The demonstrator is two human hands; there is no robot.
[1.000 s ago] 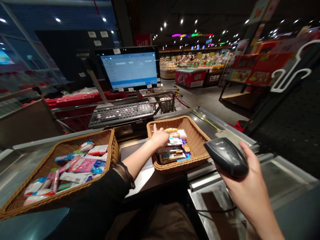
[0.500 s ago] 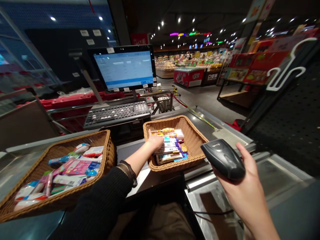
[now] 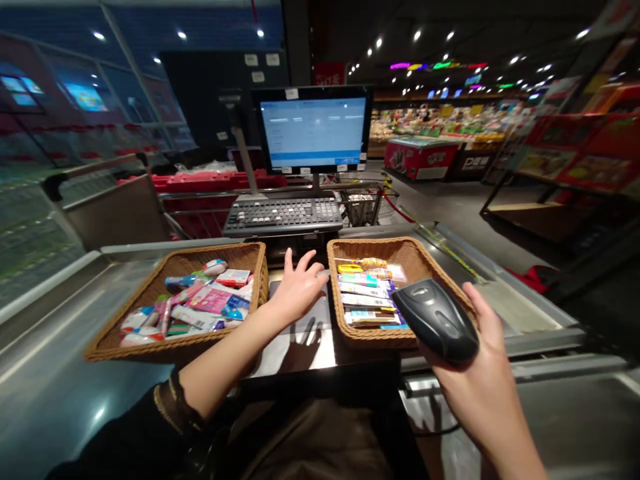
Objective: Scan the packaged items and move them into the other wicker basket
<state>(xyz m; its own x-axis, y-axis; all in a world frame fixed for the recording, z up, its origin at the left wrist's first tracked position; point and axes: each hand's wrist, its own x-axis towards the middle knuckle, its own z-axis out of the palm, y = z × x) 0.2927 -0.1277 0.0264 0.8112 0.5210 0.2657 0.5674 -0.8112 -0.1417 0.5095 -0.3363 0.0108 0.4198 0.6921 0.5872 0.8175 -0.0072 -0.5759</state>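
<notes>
My left hand (image 3: pixel 299 290) hovers over the gap between two wicker baskets, its fingers spread, and I see nothing gripped in it. Its fingertips are near the left rim of the right basket (image 3: pixel 374 339). In that basket lie several small packets and long boxes (image 3: pixel 367 301), with a yellow item (image 3: pixel 350 269) at the back. My right hand (image 3: pixel 483 380) is wrapped round a black barcode scanner (image 3: pixel 440 320), held above the right basket's near right corner and hiding part of its contents. The left basket (image 3: pixel 263 273) holds a pile of mixed packets and tubes (image 3: pixel 200 303).
Behind the baskets stand a keyboard (image 3: pixel 285 212) and a lit monitor (image 3: pixel 315 132). A metal counter (image 3: pixel 55 373) runs along the left. Beyond are shopping carts (image 3: pixel 360 207), a red freezer chest (image 3: pixel 420 159) and a display rack (image 3: pixel 565 160). A cable hangs below the scanner.
My left hand has come out of the right basket and moved left over the gap, fingers spreading. The view has turned left. My right hand still holds the scanner.
</notes>
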